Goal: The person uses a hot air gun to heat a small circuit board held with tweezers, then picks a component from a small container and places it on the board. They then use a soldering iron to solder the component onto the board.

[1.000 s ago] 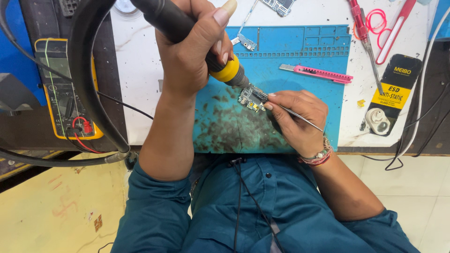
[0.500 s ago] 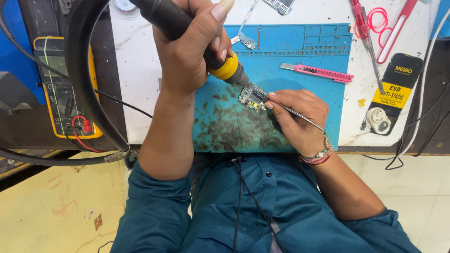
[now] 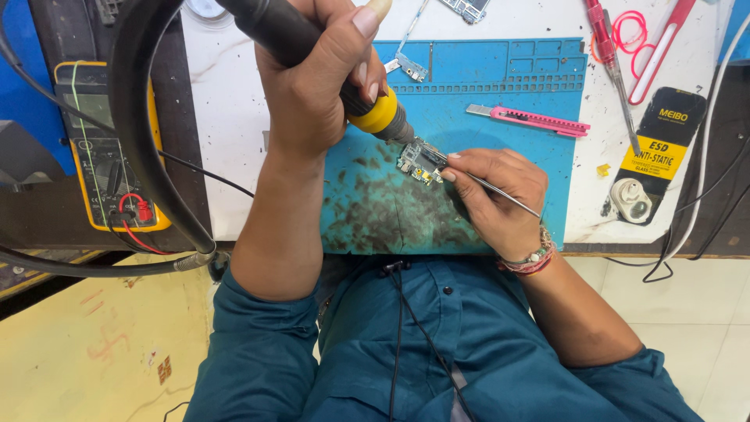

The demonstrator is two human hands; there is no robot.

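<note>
Near the frame's centre, on a blue mat (image 3: 531, 86), the left hand (image 3: 320, 86) is gripping a hot-air nozzle (image 3: 367, 109) while the right hand (image 3: 500, 195) is pinching tweezers (image 3: 500, 191) against a small circuit board (image 3: 420, 162), likely light, stiff, fragile, best held by edges.

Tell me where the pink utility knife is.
In the head view, the pink utility knife lies on the blue work mat, upper right, just beyond the right hand and left of the red screwdriver.

I count one small green circuit board (image 3: 420, 162), one blue silicone work mat (image 3: 508, 78), one pink utility knife (image 3: 531, 119), one yellow multimeter (image 3: 105, 148), one red-handled screwdriver (image 3: 608, 39), two bare hands.
</note>
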